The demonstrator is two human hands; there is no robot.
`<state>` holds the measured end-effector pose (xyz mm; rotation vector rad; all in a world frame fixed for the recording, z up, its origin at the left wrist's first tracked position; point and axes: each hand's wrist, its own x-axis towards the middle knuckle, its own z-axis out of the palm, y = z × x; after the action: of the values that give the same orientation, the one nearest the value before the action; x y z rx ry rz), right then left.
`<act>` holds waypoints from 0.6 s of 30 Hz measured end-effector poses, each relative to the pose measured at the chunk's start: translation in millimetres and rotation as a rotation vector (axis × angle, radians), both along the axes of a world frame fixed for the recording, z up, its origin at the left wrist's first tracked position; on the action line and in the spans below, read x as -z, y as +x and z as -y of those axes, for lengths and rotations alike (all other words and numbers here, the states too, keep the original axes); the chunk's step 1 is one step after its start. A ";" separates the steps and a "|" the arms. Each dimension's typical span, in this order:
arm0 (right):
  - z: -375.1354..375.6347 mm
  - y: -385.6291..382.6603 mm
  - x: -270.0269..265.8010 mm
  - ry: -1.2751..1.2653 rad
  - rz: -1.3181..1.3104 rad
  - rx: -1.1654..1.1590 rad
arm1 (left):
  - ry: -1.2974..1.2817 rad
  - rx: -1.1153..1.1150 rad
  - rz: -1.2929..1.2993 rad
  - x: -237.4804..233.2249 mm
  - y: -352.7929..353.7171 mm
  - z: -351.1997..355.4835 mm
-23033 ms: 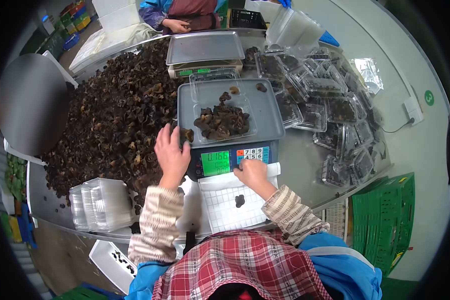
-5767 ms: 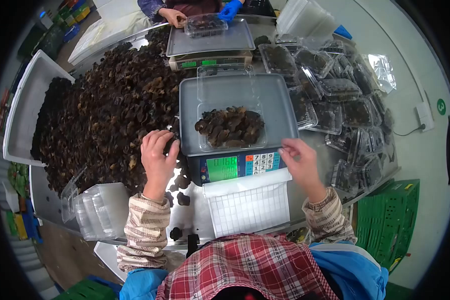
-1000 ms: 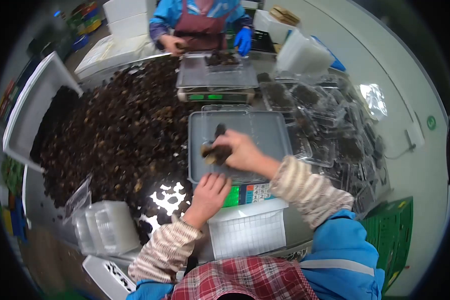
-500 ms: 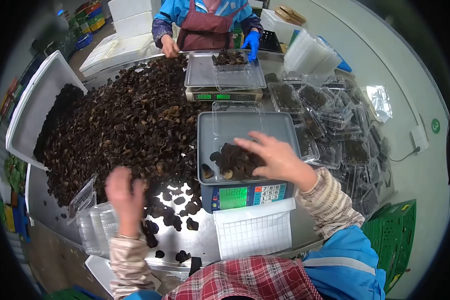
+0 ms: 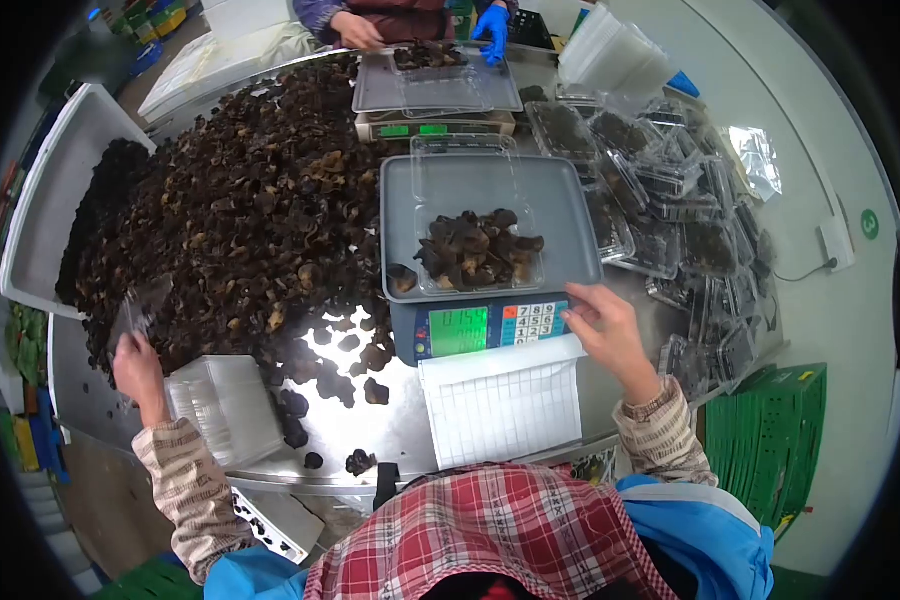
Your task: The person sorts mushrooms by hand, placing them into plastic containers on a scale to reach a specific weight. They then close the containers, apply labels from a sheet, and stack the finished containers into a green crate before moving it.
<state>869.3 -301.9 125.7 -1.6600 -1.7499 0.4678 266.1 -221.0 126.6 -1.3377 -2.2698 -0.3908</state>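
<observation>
At the left, my left hand (image 5: 141, 378) is closed on a clear plastic box (image 5: 144, 302) at the edge of the pile, next to a stack of clear boxes (image 5: 232, 408). My right hand (image 5: 610, 335) is open beside the keypad of the digital scale (image 5: 460, 330), its fingertips right at the keypad's edge and nothing between them. On the scale's grey tray (image 5: 560, 215) lies an open clear punnet (image 5: 465, 165) with dark wood ear mushrooms (image 5: 478, 248) in one half. A single mushroom piece rests left of it on the tray.
A big heap of wood ear mushrooms (image 5: 240, 215) spreads from a tipped white foam box (image 5: 35, 215). Filled punnets (image 5: 660, 190) are piled at the right. A gridded paper sheet (image 5: 505, 405) lies before the scale. Across the table, a person works at another scale (image 5: 440, 125).
My left hand has moved left and closed on the clear box. My right hand has left the mushrooms in the punnet and come down to the keypad. The view has tilted down.
</observation>
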 end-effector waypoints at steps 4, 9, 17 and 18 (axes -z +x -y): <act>3.1 -16.5 13.4 0.009 -0.056 0.000 | 0.070 0.193 0.016 9.8 74.3 -14.9; 17.9 -38.6 17.2 0.005 -0.045 -0.133 | -0.075 0.347 0.083 42.7 174.3 -16.3; 21.4 -121.1 58.0 -0.233 -0.145 -0.480 | -0.155 1.119 0.401 56.0 297.2 -40.6; 18.7 -146.0 71.6 -0.129 -0.056 -0.602 | -0.206 1.117 0.413 52.3 296.9 -46.1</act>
<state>723.4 -320.6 54.1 -1.1568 -2.2032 0.9019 563.0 -174.9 74.4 -2.7694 -1.6153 -0.8535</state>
